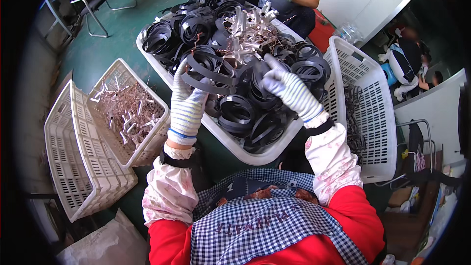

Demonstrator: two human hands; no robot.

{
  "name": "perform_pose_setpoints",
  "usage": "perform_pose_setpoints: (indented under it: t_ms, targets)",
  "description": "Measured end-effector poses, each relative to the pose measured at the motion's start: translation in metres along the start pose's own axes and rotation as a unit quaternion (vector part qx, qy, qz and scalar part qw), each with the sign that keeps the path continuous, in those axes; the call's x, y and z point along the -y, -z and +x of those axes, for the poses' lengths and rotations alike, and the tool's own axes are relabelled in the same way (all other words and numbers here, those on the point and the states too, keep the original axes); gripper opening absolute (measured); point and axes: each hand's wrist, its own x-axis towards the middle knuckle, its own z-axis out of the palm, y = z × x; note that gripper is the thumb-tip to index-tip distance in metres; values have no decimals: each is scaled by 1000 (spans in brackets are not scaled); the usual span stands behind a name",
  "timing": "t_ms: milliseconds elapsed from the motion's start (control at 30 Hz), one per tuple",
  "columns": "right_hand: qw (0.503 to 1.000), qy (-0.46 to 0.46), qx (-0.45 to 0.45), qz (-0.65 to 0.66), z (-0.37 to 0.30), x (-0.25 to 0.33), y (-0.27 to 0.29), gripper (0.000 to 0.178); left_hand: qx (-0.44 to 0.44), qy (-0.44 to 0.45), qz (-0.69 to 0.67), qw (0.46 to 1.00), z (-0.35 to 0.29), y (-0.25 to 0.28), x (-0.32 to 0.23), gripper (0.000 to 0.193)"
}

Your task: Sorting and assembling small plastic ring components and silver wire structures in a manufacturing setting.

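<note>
My left hand (188, 110), in a white striped glove, is closed on a coiled black strip (212, 79) above the near left part of a large white tub (255, 158). My right hand (292, 91), gloved the same way, hovers over the black coils to the right with its fingers apart; nothing plainly shows in it. The tub is heaped with coiled black strips (237, 113). On top of them, beyond my hands, lies a pile of silver metal tubes with thin copper wires (248, 34).
At left, a white basket (159, 140) holds more tubes and wires, beside stacked white crates (81, 162). A tall white crate (375, 113) with dark strips stands at right. Across the tub sits a co-worker (294, 0) in gloves. A chair (100, 0) stands far left.
</note>
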Motion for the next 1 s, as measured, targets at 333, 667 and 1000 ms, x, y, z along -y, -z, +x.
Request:
perform_pose_setpoints:
  t_ms: [333,667,1000]
  targets:
    - [878,59,71,470,1,20,30,26,124,-88,120,981,-8,-34,18,70]
    - [968,103,97,210,-2,44,22,12,164,-110,225,954,-4,-29,23,66]
    - [987,52,90,119,-6,60,10,22,145,-81,144,976,-8,-31,26,72]
